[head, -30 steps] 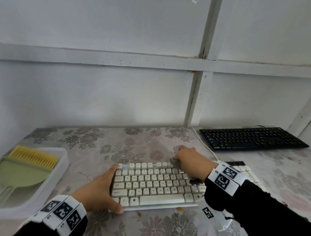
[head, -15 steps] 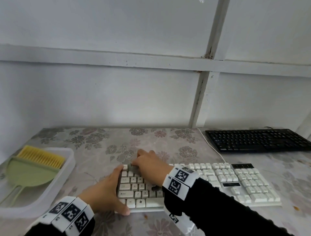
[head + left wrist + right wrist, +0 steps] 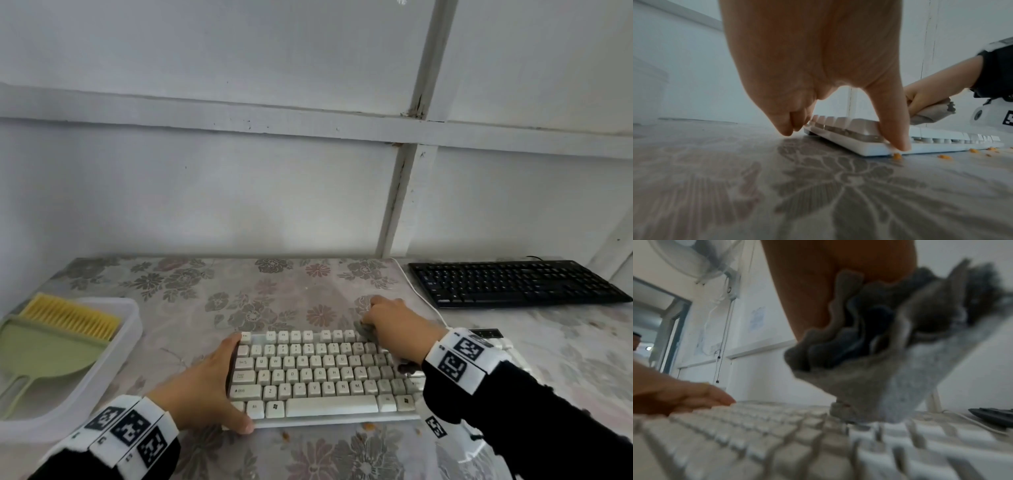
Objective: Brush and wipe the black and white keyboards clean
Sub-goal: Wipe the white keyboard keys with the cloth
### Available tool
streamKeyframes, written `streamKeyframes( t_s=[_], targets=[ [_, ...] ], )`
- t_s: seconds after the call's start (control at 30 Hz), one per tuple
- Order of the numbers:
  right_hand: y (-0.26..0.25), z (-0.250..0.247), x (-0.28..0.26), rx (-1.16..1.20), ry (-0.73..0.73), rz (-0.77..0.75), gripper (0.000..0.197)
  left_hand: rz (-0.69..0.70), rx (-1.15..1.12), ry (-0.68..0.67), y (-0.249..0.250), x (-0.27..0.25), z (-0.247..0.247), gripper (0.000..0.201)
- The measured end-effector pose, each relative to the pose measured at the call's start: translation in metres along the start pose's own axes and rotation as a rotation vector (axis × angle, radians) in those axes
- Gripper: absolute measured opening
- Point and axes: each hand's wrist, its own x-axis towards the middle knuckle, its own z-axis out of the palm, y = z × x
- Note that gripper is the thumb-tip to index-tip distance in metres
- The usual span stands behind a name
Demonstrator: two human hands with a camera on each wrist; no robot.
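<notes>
1. While the brush (image 3: 68, 317) lies unused in the tray (image 3: 132, 317) at far left, the left hand (image 3: 202, 383) clasps the white keyboard (image 3: 318, 371) by its left end.
2. The right hand (image 3: 394, 330) grips a grey cloth (image 3: 890, 353), wiping the top rows; crumbs (image 3: 897, 156) remain.
3. Far right, the black keyboard (image 3: 513, 284) looks untouched.

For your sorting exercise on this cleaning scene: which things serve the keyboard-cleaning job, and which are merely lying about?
Part of the job:
- white plastic keyboard
- black flat keyboard
- crumpled grey cloth
- yellow-bristled brush
- pale green dustpan

Lying about:
- translucent white plastic tray
- orange crumbs
</notes>
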Motion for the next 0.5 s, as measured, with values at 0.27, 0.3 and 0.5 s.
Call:
streamKeyframes(
  t_s=[0.27, 0.3, 0.5],
  targets=[
    [-0.102, -0.009, 0.014, 0.267, -0.032, -0.291, 0.03, -0.001, -0.041, -0.019, 0.0, -0.001, -0.001, 0.131],
    [-0.116, -0.008, 0.016, 0.208, -0.042, -0.323, 0.024, 0.01, -0.045, -0.014, 0.0, 0.0, -0.001, 0.133],
    [-0.123, 0.006, 0.015, 0.097, 0.003, -0.362, 0.03, 0.036, -0.031, 0.01, 0.003, -0.002, -0.001, 0.112]
  ],
)
